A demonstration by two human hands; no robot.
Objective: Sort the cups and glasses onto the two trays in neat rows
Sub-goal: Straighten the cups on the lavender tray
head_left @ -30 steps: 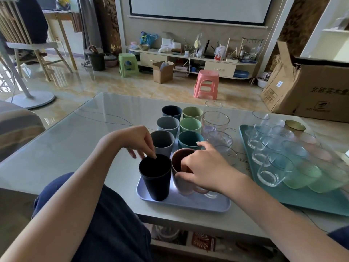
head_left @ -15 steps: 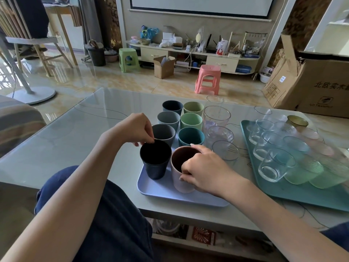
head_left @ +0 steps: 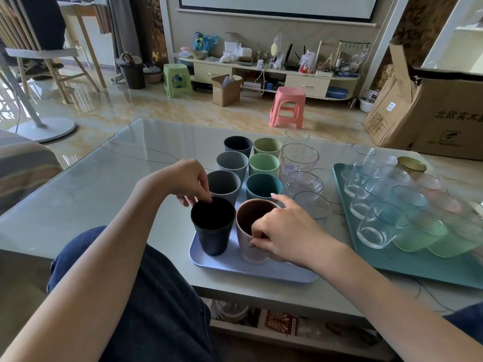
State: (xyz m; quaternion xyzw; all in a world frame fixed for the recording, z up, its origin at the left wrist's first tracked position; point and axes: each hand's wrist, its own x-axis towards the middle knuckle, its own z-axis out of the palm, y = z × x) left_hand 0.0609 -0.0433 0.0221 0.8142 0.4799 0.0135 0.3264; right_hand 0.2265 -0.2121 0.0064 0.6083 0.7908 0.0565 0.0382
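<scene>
At the worktop's near edge, a person's left hand (head_left: 188, 182) pinches the black cup's (head_left: 213, 226) rim while the right hand (head_left: 283, 232) grips the pink cup (head_left: 252, 231), both on the lilac tray (head_left: 251, 273); next, seemingly, nudging them flush with the rows behind.

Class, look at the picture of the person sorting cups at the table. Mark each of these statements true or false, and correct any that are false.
1. The left hand pinches the rim of the black cup. True.
2. The pink cup lies tipped on its side. False: it stands upright on the lilac tray, gripped by the right hand.
3. The clear glasses on the teal tray are stacked inside one another. False: they stand side by side in rows.
4. The teal cup stands directly behind the pink cup. True.
5. A pink stool stands on the floor beyond the table. True.
</scene>
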